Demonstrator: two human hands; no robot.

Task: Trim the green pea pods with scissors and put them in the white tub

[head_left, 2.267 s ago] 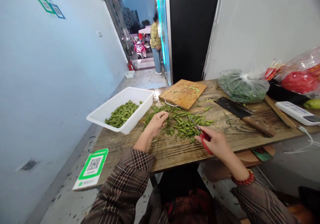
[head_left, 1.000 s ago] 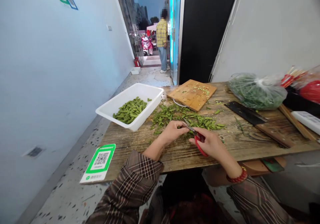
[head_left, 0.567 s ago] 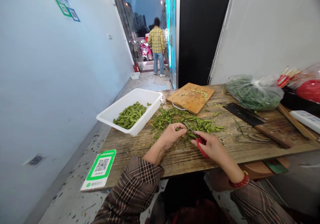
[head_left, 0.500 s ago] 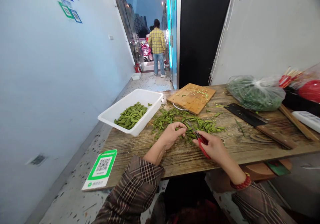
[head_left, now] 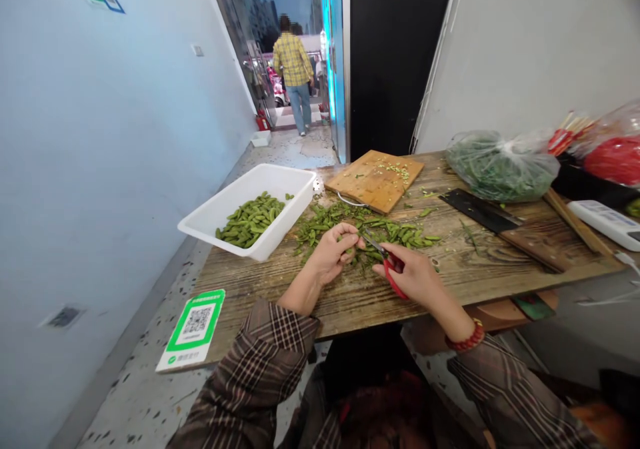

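Note:
My right hand (head_left: 417, 275) grips red-handled scissors (head_left: 394, 281), their blades pointing left toward my left fingertips. The fingers of my left hand (head_left: 330, 252) are pinched together close to the blade tips. They hold what seems to be a green edamame pod, mostly hidden by the fingers. Loose edamame pods (head_left: 413, 235) and green trimmings lie spread on the wooden table just beyond both hands. To the left stands a white plastic tub (head_left: 299, 203), with a heap of edamame pods (head_left: 250, 220) inside.
A wooden cutting board (head_left: 367, 181) with chopped bits lies behind the pods. At right are a cleaver (head_left: 483, 210), a bag of greens (head_left: 500, 169) and a white device (head_left: 605, 224). A QR-code card (head_left: 193, 329) lies at the left corner. A person (head_left: 293, 62) is at the doorway.
The view has shifted, so the table sits slightly higher and further left. Both hands stay close together over the pods, scissors still held. The person at the door has stepped further out.

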